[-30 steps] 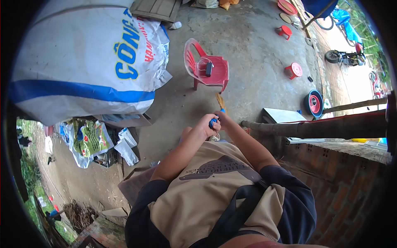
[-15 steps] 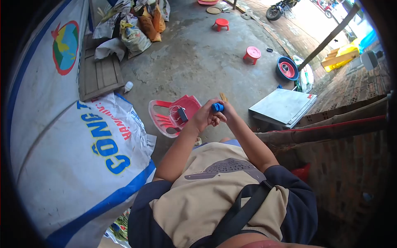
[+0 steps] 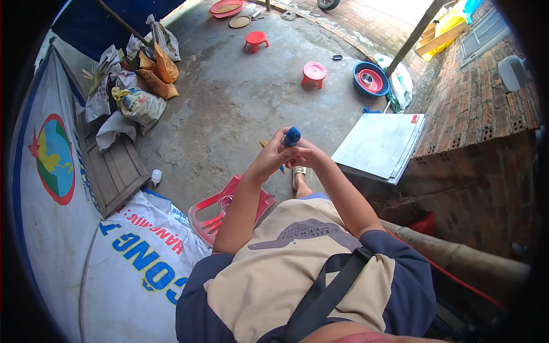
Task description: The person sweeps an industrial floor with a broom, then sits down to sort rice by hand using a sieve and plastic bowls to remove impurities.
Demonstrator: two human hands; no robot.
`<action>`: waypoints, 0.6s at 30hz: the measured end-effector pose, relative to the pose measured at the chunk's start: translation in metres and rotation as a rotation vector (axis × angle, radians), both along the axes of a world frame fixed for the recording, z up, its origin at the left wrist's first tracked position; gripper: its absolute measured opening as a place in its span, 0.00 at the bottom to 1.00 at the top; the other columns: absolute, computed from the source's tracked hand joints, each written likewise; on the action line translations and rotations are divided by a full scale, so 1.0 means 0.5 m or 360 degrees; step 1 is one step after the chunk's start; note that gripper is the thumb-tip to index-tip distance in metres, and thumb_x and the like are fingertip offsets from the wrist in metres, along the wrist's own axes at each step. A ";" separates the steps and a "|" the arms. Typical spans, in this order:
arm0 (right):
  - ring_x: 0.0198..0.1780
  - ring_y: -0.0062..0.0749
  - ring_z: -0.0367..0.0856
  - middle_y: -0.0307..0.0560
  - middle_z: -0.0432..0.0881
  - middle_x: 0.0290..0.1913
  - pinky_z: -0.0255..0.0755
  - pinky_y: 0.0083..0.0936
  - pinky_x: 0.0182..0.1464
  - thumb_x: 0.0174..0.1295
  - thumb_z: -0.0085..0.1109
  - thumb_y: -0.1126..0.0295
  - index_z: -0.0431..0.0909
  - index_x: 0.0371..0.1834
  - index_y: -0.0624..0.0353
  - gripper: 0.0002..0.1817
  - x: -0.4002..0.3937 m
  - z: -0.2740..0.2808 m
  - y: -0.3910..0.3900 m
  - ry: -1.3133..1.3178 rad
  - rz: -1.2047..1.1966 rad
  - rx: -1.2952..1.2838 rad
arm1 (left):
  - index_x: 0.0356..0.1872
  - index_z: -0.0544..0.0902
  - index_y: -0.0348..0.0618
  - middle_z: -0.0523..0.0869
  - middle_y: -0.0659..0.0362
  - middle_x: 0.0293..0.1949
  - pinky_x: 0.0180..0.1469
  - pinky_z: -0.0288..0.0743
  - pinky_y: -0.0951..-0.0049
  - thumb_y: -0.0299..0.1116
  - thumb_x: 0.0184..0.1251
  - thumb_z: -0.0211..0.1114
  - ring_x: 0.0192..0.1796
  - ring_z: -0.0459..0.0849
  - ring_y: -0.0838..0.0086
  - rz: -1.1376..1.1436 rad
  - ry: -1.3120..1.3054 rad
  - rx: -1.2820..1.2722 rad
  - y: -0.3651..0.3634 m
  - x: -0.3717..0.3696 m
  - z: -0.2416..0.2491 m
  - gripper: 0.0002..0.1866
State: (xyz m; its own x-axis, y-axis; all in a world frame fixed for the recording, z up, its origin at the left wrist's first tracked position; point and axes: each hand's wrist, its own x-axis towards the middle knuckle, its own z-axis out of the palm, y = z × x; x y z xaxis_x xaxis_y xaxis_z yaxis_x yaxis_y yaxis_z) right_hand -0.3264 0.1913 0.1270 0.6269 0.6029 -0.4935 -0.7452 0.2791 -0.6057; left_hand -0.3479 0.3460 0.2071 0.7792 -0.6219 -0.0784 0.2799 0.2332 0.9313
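A white printed sheet (image 3: 51, 268) spreads over the left side of the frame; a brick wall (image 3: 480, 97) stands at the upper right; between them lies the concrete floor (image 3: 229, 103). Flat pale panels (image 3: 374, 143) lie stacked right of centre; a wooden board (image 3: 111, 168) sits beside the sheet at left; a red chair (image 3: 264, 201) is partly hidden behind the left forearm.

Bulging sacks (image 3: 140, 106) are grouped at the upper left, their contents not clear; at the upper right, a blue basin (image 3: 358, 86) has a red basin (image 3: 377, 82) in it, and a small metal bowl (image 3: 366, 78) sits in that one; a red tray (image 3: 220, 14) near the top edge bears something tan; a pink-topped stool (image 3: 313, 71) and a red stool (image 3: 257, 38) stand well apart on the floor.

At the centre, the left hand (image 3: 277, 153) is closed around a blue handle (image 3: 292, 135); the right hand (image 3: 307, 151) is curled closed against its other side, so neither hand is clearly nearer; the rounded end stands above both hands and points towards the camera, the long axis running away from the viewer and strongly foreshortened; its exact tilt I cannot tell. A blue bit (image 3: 282, 168) shows just below the hands and a yellowish bit (image 3: 263, 143) just beyond the left one; whether either joins the handle is hidden.
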 end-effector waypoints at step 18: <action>0.37 0.30 0.81 0.50 0.81 0.38 0.75 0.28 0.43 0.64 0.44 0.62 0.64 0.61 0.57 0.23 0.648 0.062 0.011 -0.0328 0.0276 -0.0137 | 0.46 0.79 0.39 0.84 0.62 0.29 0.28 0.72 0.83 0.31 0.57 0.71 0.28 0.81 0.84 0.1156 -0.0330 0.0907 0.035 0.608 0.085 0.16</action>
State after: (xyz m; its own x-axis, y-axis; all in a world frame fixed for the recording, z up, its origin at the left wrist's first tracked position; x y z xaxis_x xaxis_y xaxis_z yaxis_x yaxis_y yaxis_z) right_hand -0.0022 0.1970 0.1578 0.6104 0.6712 -0.4207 -0.6362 0.0990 -0.7652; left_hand -0.0441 0.3637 0.2495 0.9932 0.1100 -0.0373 0.0610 -0.2204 0.9735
